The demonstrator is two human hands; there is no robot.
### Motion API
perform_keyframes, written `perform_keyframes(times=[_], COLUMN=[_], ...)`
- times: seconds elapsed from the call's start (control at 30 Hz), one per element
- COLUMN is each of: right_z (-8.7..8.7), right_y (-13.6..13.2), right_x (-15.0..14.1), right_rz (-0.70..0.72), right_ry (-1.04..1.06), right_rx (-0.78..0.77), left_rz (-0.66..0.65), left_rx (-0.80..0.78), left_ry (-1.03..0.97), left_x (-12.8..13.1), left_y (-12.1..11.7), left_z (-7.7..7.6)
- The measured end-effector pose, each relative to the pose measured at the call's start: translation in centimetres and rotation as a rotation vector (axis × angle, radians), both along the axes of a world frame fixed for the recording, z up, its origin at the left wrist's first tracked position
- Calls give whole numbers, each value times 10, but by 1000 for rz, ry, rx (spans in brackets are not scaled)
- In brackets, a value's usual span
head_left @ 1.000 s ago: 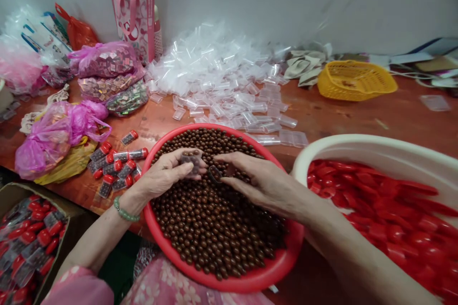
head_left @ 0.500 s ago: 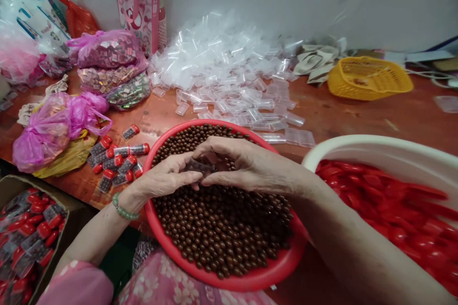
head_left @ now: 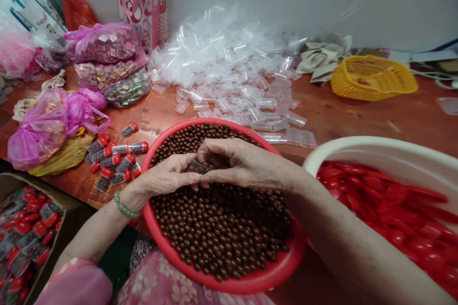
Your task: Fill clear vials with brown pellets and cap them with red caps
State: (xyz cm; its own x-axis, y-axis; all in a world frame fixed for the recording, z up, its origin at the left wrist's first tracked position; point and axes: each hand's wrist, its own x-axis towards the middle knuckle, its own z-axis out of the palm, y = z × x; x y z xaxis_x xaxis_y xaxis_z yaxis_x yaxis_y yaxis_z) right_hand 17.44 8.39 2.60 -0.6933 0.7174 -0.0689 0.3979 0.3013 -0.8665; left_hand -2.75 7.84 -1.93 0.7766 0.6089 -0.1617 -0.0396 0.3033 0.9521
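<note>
Above a red basin [head_left: 229,287] full of shiny brown balls [head_left: 211,228], my two hands meet at the fingertips. My left hand [head_left: 170,174] is closed round a small clear plastic container [head_left: 197,167], which lies tilted and looks dark inside. Curled over the container's right end is my right hand [head_left: 238,162], thumb and fingers bent together. Brown shows in the gap between its thumb and forefinger; whether those balls are in the hand or behind it I cannot tell.
Filled red-capped containers [head_left: 125,163] lie left of the basin, more in a cardboard box [head_left: 66,212]. Clear empty containers [head_left: 236,81] are heaped behind. A white tub [head_left: 322,157] holds red plastic pieces [head_left: 379,205]. A yellow basket [head_left: 374,78] and pink bags [head_left: 39,128] stand farther off.
My right thumb and fingers have drawn closer to the container's end, and the container has tilted slightly. The view has shifted a little.
</note>
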Motion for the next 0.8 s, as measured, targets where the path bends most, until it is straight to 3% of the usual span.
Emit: perform_keyframes(times=[0.47, 0.67, 0.8], right_z=[-3, -9, 1], right_y=[0, -4, -20], right_x=[-5, -6, 1], right_rz=[0, -114, -95], right_ry=[-85, -53, -171], right_rx=[32, 62, 147], left_rz=[10, 120, 180], left_rx=[-63, -211, -314], left_ry=[-37, -153, -195], left_x=[-6, -9, -12], left_y=[1, 4, 3], left_z=[-4, -11, -4])
